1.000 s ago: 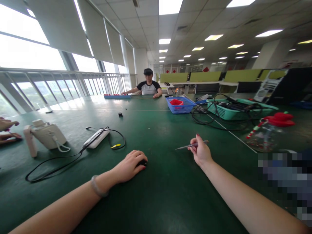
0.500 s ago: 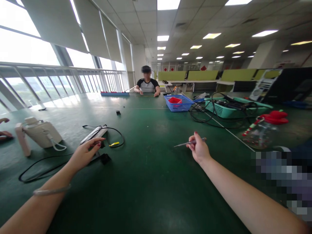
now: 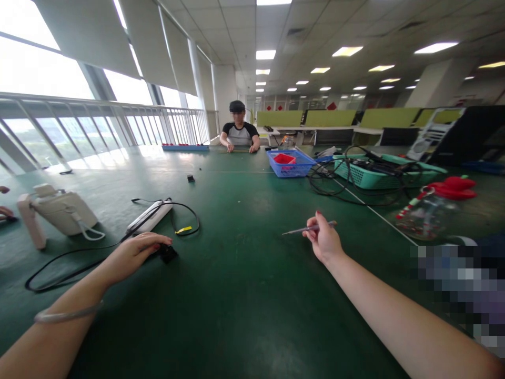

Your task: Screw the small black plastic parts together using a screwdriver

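Note:
My right hand (image 3: 324, 239) is closed round a thin screwdriver (image 3: 305, 229), whose tip points left above the green table (image 3: 236, 295). At the left, my left hand (image 3: 132, 255) is low over the table, its fingertips at a small black object (image 3: 169, 252). The underside of that hand is hidden, so its grip on the object is unclear. Just beyond it lies a white power strip (image 3: 152, 215) with a black cable (image 3: 196, 213) that bears a yellow tag (image 3: 183, 230). Farther off is a small black block (image 3: 191, 178).
A beige bottle (image 3: 67, 210) stands at the left. Rightward are a blue basket (image 3: 292, 167), a green basket (image 3: 366, 176) with tangled cables and a red-lidded jar (image 3: 428, 213). A person (image 3: 239, 129) sits across the table. Another person's hand (image 3: 6, 212) shows at the left edge.
My left hand has moved down and nearer, from beside the power strip to the small black object on the table. My right hand still holds the screwdriver in nearly the same place.

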`<state>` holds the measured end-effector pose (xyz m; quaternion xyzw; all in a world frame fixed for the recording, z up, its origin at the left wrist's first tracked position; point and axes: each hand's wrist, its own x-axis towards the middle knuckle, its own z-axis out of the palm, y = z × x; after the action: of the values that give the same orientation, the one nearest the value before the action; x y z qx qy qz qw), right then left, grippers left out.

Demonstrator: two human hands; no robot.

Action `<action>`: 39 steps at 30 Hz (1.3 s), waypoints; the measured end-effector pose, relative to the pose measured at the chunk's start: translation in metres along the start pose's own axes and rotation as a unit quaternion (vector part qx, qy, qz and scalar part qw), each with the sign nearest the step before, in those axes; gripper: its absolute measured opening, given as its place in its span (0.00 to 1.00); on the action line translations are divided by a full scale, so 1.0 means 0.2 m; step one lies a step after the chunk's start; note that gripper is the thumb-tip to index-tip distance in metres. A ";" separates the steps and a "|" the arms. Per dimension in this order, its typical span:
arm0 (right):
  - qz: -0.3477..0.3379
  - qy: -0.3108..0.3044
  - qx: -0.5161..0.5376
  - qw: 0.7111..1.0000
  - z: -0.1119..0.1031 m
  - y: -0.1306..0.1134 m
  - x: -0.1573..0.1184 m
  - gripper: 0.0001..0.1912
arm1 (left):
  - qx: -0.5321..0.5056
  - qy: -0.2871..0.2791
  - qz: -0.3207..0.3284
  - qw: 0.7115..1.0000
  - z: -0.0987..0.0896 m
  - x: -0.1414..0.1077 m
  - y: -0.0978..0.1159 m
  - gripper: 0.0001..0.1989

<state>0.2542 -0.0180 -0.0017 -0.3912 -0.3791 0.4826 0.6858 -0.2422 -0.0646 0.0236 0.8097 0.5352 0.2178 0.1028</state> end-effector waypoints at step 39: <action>-0.007 -0.017 -0.027 0.999 0.00 0.00 -0.02 0.22 | 0.185 0.018 -0.158 0.970 0.00 -0.02 -0.06 0.31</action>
<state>0.2525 -0.0207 -0.0022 -0.3987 -0.4062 0.4738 0.6720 -0.2532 -0.0643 0.0169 0.7155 0.6893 0.1110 -0.0250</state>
